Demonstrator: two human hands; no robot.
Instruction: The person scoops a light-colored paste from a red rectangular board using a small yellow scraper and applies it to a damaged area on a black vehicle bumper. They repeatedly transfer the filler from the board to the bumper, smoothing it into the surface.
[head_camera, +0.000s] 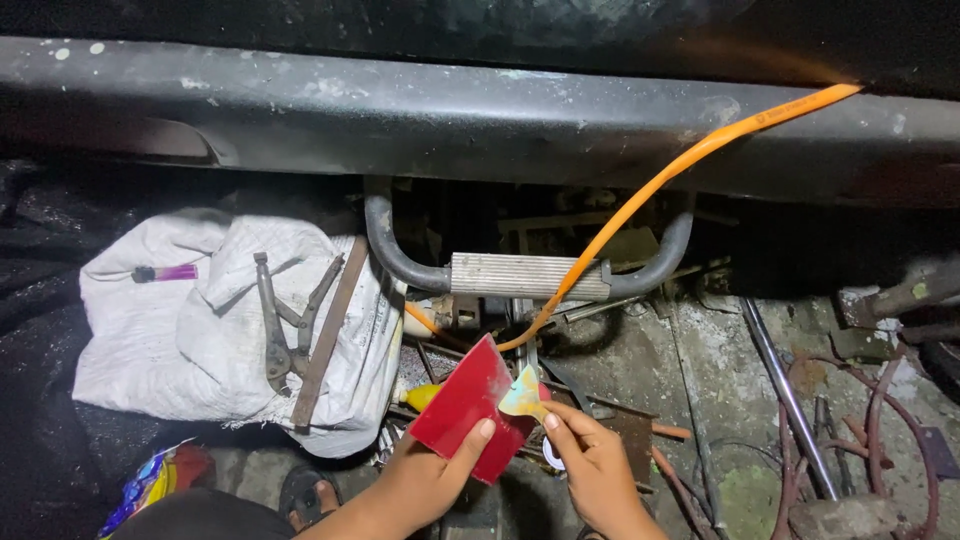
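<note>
The left hand (430, 475) grips a flat red plastic plate (470, 405), thumb pressed on its glossy face, tilted with one corner up. The right hand (590, 460) pinches a small pale spreader (523, 395) whose smeared, yellowish blade rests on the plate's right edge. Just above the hands, a ribbed metal step (528, 275) hangs on a curved dark tube beneath a dusty black vehicle body (480, 110). An orange hose (660, 182), smooth and bright, loops from the upper right down behind the plate. Left of the left hand lies a white woven sack (190, 330) carrying rusty pliers (285, 320) and a flat rusted bar (328, 335). Right of the right hand, steel rods (790, 400) lie on stained concrete.
</note>
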